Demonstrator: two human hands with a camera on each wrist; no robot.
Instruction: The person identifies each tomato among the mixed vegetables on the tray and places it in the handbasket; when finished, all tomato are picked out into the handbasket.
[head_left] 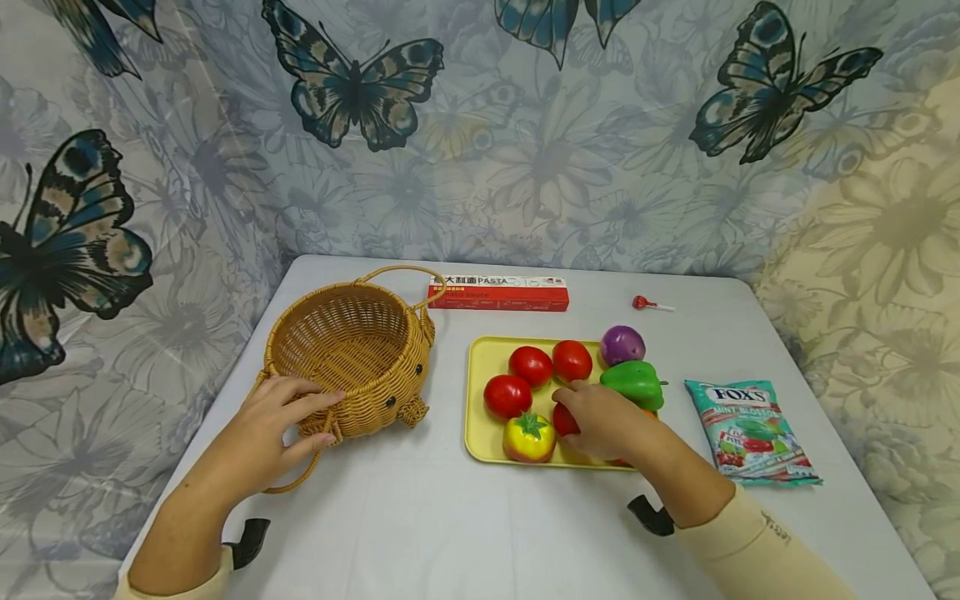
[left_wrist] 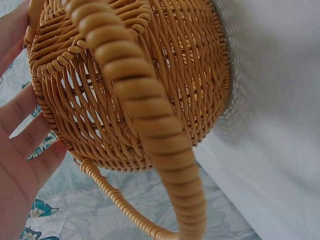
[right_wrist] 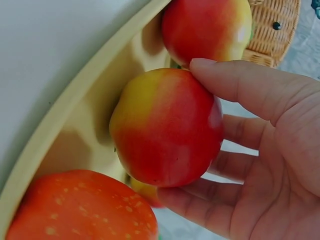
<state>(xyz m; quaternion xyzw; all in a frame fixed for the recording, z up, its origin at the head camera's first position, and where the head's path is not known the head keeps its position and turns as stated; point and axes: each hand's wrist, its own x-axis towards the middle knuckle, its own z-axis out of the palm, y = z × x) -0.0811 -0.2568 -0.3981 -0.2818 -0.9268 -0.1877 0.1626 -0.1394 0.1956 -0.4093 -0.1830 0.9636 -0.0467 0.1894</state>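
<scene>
My left hand [head_left: 281, 429] touches the near rim of the round wicker basket [head_left: 408, 367], its fingers fairly straight along the edge. In the left wrist view those fingers [left_wrist: 42, 157] lie at the rim, behind the large twisted handle [left_wrist: 142, 105]. My right hand [head_left: 603, 418] pinches a round red-and-yellow fruit [right_wrist: 165, 127] between thumb and fingers, over the yellow tray [head_left: 474, 417]. Beside it is a yellow tomato-like fruit [head_left: 529, 442] with a green top. Close below it in the right wrist view lies a speckled orange piece [right_wrist: 85, 210].
Shiny red tomatoes [head_left: 507, 397], a purple onion-like ball [head_left: 622, 344] and a green pepper [head_left: 633, 383] share the tray. Behind lie a pasta box [head_left: 498, 296] and a lollipop [head_left: 641, 302]. A candy bag [head_left: 753, 433] is at the right. Butterfly-printed cloth [head_left: 562, 192] surrounds the table.
</scene>
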